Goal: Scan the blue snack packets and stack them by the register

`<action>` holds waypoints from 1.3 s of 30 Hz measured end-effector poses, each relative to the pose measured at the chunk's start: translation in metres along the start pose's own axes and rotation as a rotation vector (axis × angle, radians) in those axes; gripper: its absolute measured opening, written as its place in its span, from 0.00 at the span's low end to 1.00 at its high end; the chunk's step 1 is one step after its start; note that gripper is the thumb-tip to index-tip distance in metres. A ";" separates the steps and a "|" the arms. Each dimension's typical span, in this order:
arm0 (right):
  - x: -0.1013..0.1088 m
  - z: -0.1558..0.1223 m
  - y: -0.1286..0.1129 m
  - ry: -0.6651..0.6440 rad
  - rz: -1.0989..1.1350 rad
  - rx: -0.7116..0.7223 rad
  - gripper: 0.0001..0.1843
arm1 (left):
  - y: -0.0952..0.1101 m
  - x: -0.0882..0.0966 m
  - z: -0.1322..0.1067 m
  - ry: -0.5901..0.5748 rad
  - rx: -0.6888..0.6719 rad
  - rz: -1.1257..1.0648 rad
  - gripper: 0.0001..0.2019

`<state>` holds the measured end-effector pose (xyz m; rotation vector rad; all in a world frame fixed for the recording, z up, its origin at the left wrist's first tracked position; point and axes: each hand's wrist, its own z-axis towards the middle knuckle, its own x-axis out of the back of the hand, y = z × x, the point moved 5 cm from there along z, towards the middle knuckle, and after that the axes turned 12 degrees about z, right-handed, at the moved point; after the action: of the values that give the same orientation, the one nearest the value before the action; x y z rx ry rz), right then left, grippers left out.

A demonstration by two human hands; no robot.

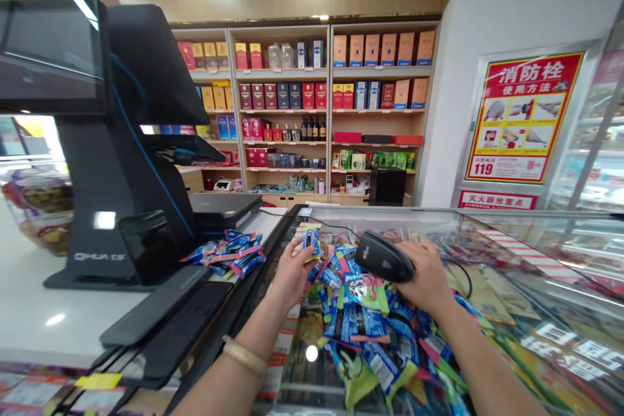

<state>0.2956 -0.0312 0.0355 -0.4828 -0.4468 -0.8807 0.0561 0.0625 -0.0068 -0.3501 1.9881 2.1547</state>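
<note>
My left hand (291, 273) holds up a small snack packet (310, 238), blue and yellow-green, above a glass counter (511, 286). My right hand (425, 276) grips a black handheld barcode scanner (383, 257) whose head points left toward that packet. Its black cable (463, 272) loops off to the right. Under both hands lies a heap of several similar snack packets (370, 331) in blue, green and pink. A pale bangle (244, 355) sits on my left wrist.
A black checkout terminal (112, 162) with a screen stands at left on a white counter (29, 312), a keyboard (160, 325) in front. A second small pile of packets (227, 253) lies beside it. Shelves of boxed goods (302, 104) fill the back wall; a red fire-hydrant poster (521, 117) hangs at right.
</note>
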 end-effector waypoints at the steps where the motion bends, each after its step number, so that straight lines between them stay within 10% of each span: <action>1: 0.001 0.000 -0.001 -0.001 0.003 0.004 0.13 | 0.003 0.001 -0.002 0.008 -0.084 0.109 0.20; 6: 0.003 0.001 -0.006 0.003 0.026 0.037 0.14 | 0.021 -0.006 -0.016 0.016 -0.489 0.622 0.24; 12: 0.000 0.002 -0.011 -0.042 0.022 0.044 0.14 | 0.021 -0.013 -0.028 0.039 -0.666 0.836 0.22; 29: 0.002 0.001 -0.014 -0.049 0.018 0.076 0.14 | 0.037 -0.011 -0.035 0.052 -0.636 0.811 0.19; 39: 0.000 0.000 -0.007 -0.035 0.015 0.086 0.12 | 0.017 0.050 -0.061 -0.221 -0.319 1.200 0.14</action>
<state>0.2902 -0.0351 0.0372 -0.4225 -0.5100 -0.8361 0.0064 -0.0011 -0.0103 1.3193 1.8909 2.9051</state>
